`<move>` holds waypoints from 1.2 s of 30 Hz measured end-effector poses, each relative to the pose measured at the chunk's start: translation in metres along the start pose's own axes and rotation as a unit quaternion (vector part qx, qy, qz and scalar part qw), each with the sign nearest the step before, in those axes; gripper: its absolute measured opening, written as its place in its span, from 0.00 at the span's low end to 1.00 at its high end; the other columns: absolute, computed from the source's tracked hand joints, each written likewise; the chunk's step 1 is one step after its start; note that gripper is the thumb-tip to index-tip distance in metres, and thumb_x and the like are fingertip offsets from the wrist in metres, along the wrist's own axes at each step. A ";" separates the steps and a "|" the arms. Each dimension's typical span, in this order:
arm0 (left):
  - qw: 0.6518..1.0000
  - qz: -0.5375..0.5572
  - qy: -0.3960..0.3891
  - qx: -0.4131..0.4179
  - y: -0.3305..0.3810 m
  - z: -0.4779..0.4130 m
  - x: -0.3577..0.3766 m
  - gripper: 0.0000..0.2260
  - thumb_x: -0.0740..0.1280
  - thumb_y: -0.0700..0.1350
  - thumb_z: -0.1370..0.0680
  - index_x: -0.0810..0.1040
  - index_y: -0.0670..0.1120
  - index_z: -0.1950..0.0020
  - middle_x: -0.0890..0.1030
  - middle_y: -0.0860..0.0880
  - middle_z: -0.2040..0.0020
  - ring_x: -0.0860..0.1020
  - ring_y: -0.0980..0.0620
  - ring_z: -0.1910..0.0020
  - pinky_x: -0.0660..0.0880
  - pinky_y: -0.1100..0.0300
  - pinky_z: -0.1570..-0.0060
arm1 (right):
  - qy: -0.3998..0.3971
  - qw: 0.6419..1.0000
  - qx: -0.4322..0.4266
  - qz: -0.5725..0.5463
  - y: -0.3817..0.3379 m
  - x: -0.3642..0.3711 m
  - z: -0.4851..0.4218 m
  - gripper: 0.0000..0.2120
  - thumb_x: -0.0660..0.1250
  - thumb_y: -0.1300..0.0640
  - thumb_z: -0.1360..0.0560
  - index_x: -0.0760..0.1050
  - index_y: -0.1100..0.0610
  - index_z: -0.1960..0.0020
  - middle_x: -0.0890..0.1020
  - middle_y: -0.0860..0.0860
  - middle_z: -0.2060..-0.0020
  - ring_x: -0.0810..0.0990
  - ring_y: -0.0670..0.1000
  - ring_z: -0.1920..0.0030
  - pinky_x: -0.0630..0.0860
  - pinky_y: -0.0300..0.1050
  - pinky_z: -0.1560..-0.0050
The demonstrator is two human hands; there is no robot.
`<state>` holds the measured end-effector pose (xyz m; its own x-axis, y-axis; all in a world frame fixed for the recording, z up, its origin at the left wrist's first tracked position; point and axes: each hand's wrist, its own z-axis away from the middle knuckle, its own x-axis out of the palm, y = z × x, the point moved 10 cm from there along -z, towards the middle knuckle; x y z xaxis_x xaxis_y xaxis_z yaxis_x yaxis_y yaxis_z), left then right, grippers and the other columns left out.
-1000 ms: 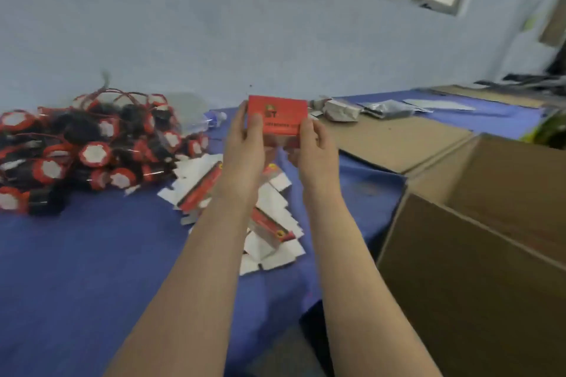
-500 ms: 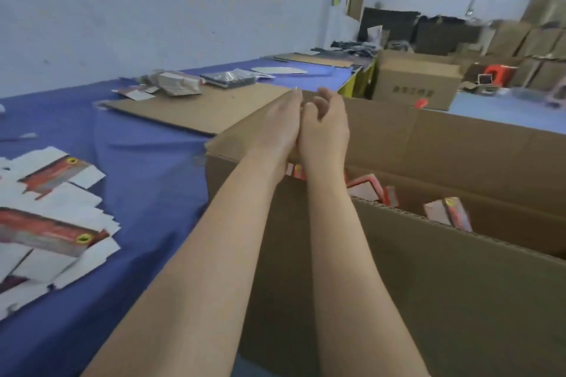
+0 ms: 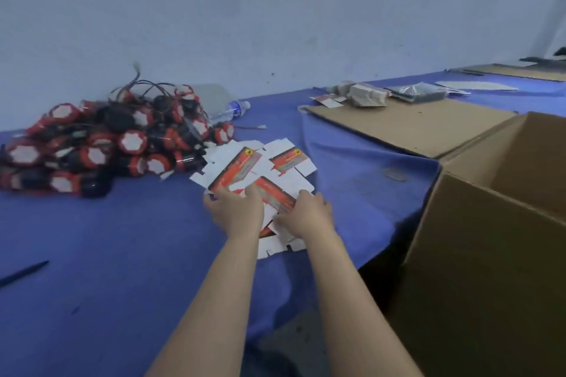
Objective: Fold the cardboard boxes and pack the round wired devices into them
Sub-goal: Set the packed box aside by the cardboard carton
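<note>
A blue cloth table (image 3: pixel 122 254) sits by a pale blue wall (image 3: pixel 245 24), with a big brown cardboard carton (image 3: pixel 474 254) at its right. The left hand (image 3: pixel 237 213) and right hand (image 3: pixel 309 216) grip one flat red-and-white cardboard box (image 3: pixel 274 196) (on the pile), near round red-and-black wired devices (image 3: pixel 122 144).

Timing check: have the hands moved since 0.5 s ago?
Yes: left hand and right hand went from above the carton leftward onto the flat boxes.
</note>
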<state>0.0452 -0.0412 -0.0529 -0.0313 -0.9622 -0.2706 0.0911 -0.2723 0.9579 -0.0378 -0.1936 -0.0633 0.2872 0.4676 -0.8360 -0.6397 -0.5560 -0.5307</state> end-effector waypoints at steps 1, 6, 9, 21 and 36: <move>1.000 0.013 -0.011 -0.018 -0.007 0.000 0.003 0.25 0.60 0.47 0.20 0.61 0.40 0.26 0.49 0.46 0.22 0.63 0.41 0.29 0.66 0.48 0.34 | -0.004 1.000 0.023 0.009 0.004 0.005 -0.002 0.31 0.68 0.42 0.28 0.64 0.57 0.32 0.64 0.61 0.30 0.62 0.61 0.30 0.61 0.55 0.29; 1.000 0.024 0.010 -0.009 -0.003 -0.007 -0.003 0.20 0.61 0.47 0.21 0.66 0.42 0.30 0.55 0.47 0.24 0.64 0.41 0.32 0.68 0.45 0.35 | 0.033 0.999 0.031 0.001 0.004 -0.001 -0.009 0.36 0.69 0.39 0.30 0.60 0.54 0.30 0.67 0.58 0.31 0.60 0.60 0.28 0.56 0.57 0.28; 0.999 0.015 0.031 0.042 0.012 -0.014 -0.017 0.15 0.64 0.44 0.23 0.70 0.45 0.36 0.65 0.46 0.31 0.70 0.43 0.40 0.73 0.50 0.43 | 0.063 0.992 -0.037 -0.099 -0.013 -0.010 -0.012 0.38 0.71 0.43 0.30 0.58 0.52 0.27 0.67 0.55 0.31 0.62 0.58 0.29 0.60 0.57 0.29; 0.982 0.034 -0.049 0.179 0.043 -0.071 -0.095 0.05 0.64 0.47 0.20 0.76 0.49 0.56 0.79 0.52 0.58 0.76 0.55 0.60 0.71 0.60 0.64 | 0.063 0.877 -0.150 -0.453 -0.111 -0.007 -0.029 0.15 0.68 0.57 0.24 0.73 0.59 0.38 0.81 0.53 0.45 0.80 0.54 0.44 0.76 0.53 0.41; 0.960 0.072 0.171 0.211 -0.033 -0.104 -0.215 0.31 0.74 0.48 0.28 0.63 0.44 0.30 0.72 0.49 0.37 0.74 0.51 0.38 0.73 0.55 0.38 | -0.082 0.804 -0.315 -0.497 -0.249 0.131 0.016 0.15 0.56 0.55 0.18 0.61 0.56 0.32 0.74 0.48 0.40 0.74 0.31 0.48 0.70 0.25 0.52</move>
<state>0.1527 0.1738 -0.0359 0.2865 -0.9548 -0.0789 -0.3440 -0.1793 0.9217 0.1483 0.0171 -0.0385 0.3014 0.9523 0.0473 0.3515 -0.0649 -0.9340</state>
